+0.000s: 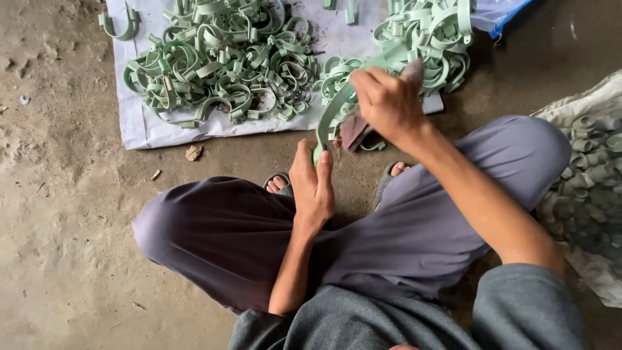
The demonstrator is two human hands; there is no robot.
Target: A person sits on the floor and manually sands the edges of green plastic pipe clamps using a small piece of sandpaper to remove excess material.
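Two hands shared the work: our left hand (312, 188) pinched the green clamp strip (337, 107) low, near the white sheet's (139, 123) front edge, while our right hand (385, 100), closed on an abrasive block (355, 131), needed steady strokes along it.

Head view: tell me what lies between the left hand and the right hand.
In the head view, a pale green curved strip spans the gap: the left hand pinches its lower end, the right hand grips higher up with a reddish-brown piece.

Left hand (312, 185) pinches lower end of a pale green curved strip (337, 107); right hand (387, 104) presses a brownish sanding block (355, 131) against it. Green clamp pile (220, 61) on white sheet (139, 126), sack of green fittings (593, 162) at right.
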